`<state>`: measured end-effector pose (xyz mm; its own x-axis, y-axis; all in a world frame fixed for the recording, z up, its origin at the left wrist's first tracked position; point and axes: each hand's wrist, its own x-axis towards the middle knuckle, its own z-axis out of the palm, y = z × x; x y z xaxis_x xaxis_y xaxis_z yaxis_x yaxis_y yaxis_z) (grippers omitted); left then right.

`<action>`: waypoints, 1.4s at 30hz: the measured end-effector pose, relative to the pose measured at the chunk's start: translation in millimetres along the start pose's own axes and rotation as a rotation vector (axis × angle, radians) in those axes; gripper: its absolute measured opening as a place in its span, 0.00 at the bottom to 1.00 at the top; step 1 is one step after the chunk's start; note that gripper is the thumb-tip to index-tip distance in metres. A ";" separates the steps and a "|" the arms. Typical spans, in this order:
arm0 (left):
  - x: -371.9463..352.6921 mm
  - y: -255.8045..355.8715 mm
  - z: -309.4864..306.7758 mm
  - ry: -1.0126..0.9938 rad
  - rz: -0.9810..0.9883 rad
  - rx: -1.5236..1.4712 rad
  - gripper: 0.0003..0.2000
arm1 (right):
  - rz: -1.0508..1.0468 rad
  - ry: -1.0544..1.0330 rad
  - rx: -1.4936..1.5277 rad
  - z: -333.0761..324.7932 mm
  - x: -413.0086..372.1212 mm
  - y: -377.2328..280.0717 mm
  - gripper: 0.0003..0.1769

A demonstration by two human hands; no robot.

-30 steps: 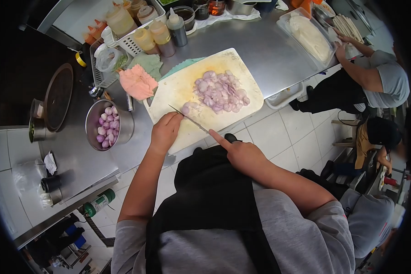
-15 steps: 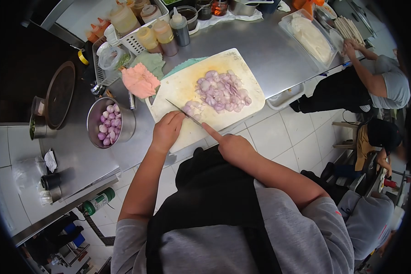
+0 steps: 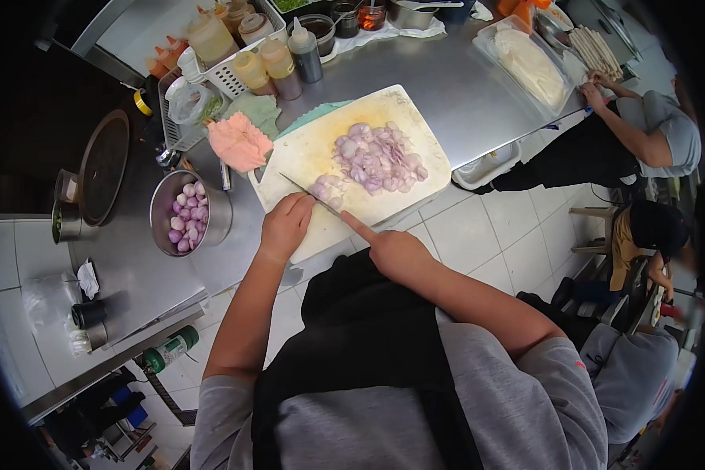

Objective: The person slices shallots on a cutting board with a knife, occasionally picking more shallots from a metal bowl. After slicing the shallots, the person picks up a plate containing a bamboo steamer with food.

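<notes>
Sliced onions [image 3: 377, 160] lie heaped at twelve o'clock on my cutting board [image 3: 290, 160]. My right hand [image 3: 398, 252] grips the knife [image 3: 296, 184]; my left hand [image 3: 284, 225] curls beside its blade, its hold unclear to me. At nine, a metal pot [image 3: 221, 221] holds whole onions [image 3: 188, 211]; at eleven, a white basket [image 3: 229, 80] holds bottles [image 3: 211, 39].

Brushed, dully shining metal worktop [image 3: 446, 86] under a matt, stained, plastic-looking board [image 3: 301, 160] (soft cloth [image 3: 241, 142] nearby).
</notes>
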<state>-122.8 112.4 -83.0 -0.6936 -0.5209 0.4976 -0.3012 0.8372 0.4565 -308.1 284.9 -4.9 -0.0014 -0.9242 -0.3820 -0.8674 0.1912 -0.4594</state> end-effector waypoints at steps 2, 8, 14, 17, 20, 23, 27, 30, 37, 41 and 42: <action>-0.7 0.9 1.4 0.004 -0.001 0.010 0.08 | 0.022 -0.016 -0.002 0.3 -0.1 2.3 0.48; 18.0 14.0 -33.5 0.079 -0.118 0.095 0.13 | 0.037 0.080 0.052 -14.1 -3.7 8.8 0.48; 27.2 -75.0 -158.9 0.238 -0.641 0.209 0.12 | -0.047 -0.245 -0.028 -22.4 -21.3 -0.2 0.48; 8.1 -112.0 -161.9 -0.007 -0.696 0.397 0.13 | 0.002 -0.197 -0.034 -20.8 -20.2 9.9 0.48; 3.3 -128.4 -150.4 -0.118 -0.643 0.528 0.14 | 0.108 -0.094 0.012 -23.7 -17.0 24.7 0.47; 3.3 -137.8 -147.6 -0.089 -0.712 0.464 0.13 | 0.143 -0.016 -0.005 -21.1 -12.2 43.3 0.47; 7.0 -133.0 -149.1 -0.099 -0.737 0.496 0.13 | 0.137 -0.006 -0.014 -23.5 -14.4 34.4 0.48; 9.1 -128.2 -150.2 -0.094 -0.751 0.460 0.12 | 0.096 -0.056 0.000 -17.3 -21.5 18.5 0.48; 20.0 -100.9 -160.4 0.118 -0.715 0.360 0.15 | 0.119 0.010 0.091 -10.9 -37.0 49.6 0.48; 42.3 -19.0 -132.1 0.235 -0.468 0.138 0.15 | 0.154 0.041 0.042 -12.5 -40.7 60.7 0.48; 41.1 3.2 -110.4 0.137 -0.430 0.101 0.16 | 0.135 0.030 0.052 -11.5 -38.2 54.2 0.48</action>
<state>-80.0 75.3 20.4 -0.4009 -0.8360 0.3747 -0.6094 0.5488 0.5723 -360.8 326.8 -5.9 -0.1316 -0.8985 -0.4188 -0.8314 0.3301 -0.4470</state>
